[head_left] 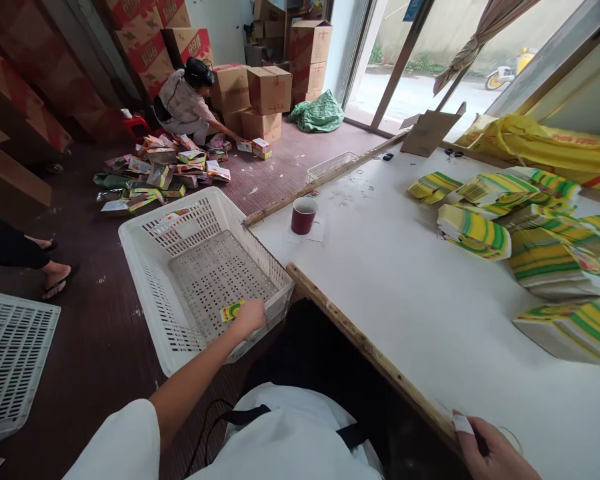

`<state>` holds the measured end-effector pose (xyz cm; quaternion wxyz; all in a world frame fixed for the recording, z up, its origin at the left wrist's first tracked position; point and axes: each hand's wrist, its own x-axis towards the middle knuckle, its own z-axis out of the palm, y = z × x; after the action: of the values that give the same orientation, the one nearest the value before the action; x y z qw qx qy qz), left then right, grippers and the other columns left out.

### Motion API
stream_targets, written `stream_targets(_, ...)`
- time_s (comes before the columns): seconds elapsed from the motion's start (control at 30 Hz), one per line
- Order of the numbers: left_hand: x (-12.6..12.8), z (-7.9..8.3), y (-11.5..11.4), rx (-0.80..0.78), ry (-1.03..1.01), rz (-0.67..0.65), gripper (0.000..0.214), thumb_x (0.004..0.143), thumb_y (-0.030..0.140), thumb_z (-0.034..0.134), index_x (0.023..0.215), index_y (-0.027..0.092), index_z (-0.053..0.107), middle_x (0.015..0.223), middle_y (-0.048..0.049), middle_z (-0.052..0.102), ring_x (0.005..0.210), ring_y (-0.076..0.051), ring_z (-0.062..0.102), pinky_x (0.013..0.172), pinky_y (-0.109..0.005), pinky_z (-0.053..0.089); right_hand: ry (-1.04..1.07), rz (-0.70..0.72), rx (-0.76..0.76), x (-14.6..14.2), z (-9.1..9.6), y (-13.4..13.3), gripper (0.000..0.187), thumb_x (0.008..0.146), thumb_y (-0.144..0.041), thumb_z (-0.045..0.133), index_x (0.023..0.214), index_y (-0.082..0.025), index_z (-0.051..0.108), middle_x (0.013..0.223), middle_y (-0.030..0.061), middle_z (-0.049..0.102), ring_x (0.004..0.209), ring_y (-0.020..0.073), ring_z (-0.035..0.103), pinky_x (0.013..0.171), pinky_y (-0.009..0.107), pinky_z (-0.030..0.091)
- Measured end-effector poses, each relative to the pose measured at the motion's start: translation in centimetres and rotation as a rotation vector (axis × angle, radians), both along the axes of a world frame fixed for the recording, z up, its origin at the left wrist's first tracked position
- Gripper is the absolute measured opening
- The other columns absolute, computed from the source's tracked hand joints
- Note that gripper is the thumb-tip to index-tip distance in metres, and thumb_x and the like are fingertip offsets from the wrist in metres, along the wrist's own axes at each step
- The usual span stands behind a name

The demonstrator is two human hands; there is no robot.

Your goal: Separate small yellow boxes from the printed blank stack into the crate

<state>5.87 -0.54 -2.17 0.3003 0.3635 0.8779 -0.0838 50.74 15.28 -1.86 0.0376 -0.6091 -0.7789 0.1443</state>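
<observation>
My left hand [250, 315] reaches down into a white perforated plastic crate [145, 267] on the floor. Its fingers are closed on a small yellow and green packet [231, 311] just above the crate's bottom. My right hand [490, 453] rests at the near edge of the white table [405, 280], fingers curled, with a white bandage on one finger and a thin rubber band by it. Whether it holds anything is hidden. Stacks of yellow and green striped flat packs [530, 240] lie along the table's right side.
A dark red cup [304, 215] stands near the table's left corner. A second white crate [10, 360] lies at the left. A person [185, 100] crouches at the back among scattered packages and cardboard boxes [270, 90]. Someone's sandalled foot [55, 277] shows at the left.
</observation>
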Motion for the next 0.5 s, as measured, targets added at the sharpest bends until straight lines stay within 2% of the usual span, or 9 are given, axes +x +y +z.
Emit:
stream_targets(0.23, -0.1, -0.5, 0.0, 0.041, 0.028, 0.024, 0.033, 0.093, 0.036, 0.061, 0.118, 0.015, 0.060, 0.120, -0.0106, 0.062, 0.105, -0.023, 0.063, 0.089, -0.043, 0.055, -0.039, -0.071, 0.132, -1.7, 1.3, -1.2, 0.044, 0.087, -0.052, 0.036, 0.085, -0.021, 0.067, 0.096, 0.0120, 0.071, 0.058, 0.0231, 0.056, 0.046, 0.031, 0.032)
stream_targets(0.5, 0.0, -0.2, 0.2, 0.039, 0.059, 0.015, 0.033, 0.093, 0.038, 0.060, 0.116, 0.014, 0.060, 0.115, -0.0099, 0.063, 0.100, -0.021, 0.064, 0.086, -0.041, 0.055, 0.020, -0.189, 0.241, -2.5, 1.2, -1.7, 0.049, 0.090, -0.052, 0.034, 0.087, -0.018, 0.069, 0.097, 0.0118, 0.071, 0.057, 0.0195, 0.051, 0.047, 0.029, 0.029)
